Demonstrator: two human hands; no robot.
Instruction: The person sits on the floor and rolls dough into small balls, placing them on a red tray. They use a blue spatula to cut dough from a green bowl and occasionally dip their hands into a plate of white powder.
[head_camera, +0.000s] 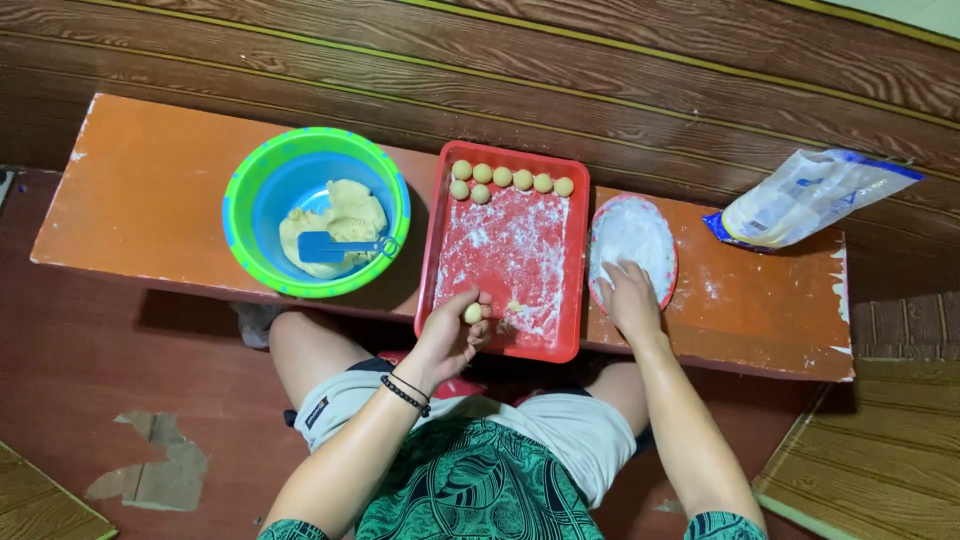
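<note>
Orange bench (150, 200) w/ red tray (505, 345), wood-plank floor (600, 60).

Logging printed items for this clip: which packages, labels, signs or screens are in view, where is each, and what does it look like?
Plastic bag: lying on its side at the far right end of the orange bench, right of the floured plate; soft, partly slack, translucent white with blue edges and print.
Small tag: on the hem of the person's light shorts, over the left thigh; tiny dark rectangle.
No signs or screens in view.
</note>
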